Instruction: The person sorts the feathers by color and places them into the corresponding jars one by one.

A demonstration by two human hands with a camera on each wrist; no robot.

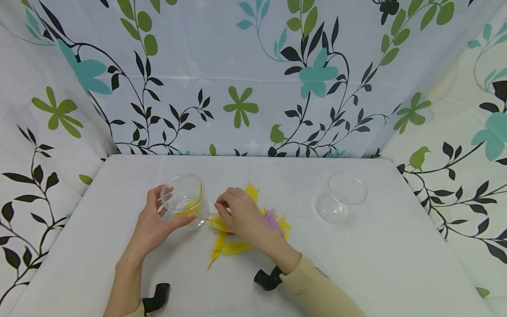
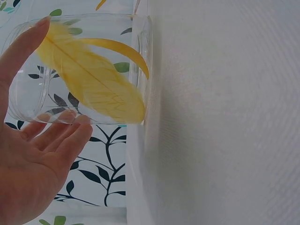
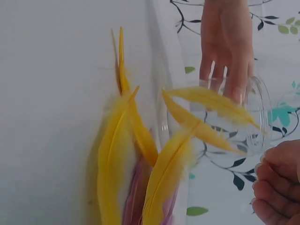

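Observation:
My left hand (image 1: 152, 224) grips a clear glass jar (image 1: 182, 180), thumb on one side and fingers on the other. Two yellow feathers (image 2: 96, 77) stand inside the jar, one broad and one narrow and curved. Just right of the jar, my right hand (image 1: 243, 215) hovers over a loose pile of feathers with loosely bent fingers. Its fingertips (image 3: 263, 159) come close to the jar's rim in the right wrist view, with nothing visible between them. Several yellow feathers (image 3: 112, 159) and a purple feather (image 1: 272, 222) make up the pile, partly hidden under the right hand and forearm.
A second clear glass jar (image 1: 344, 193), with a wide rim, stands on the right side of the white table (image 1: 356, 264). Patterned cloth (image 1: 178, 88) hangs behind the table and at both sides. Black wrist mounts (image 1: 156, 298) show at both wrists.

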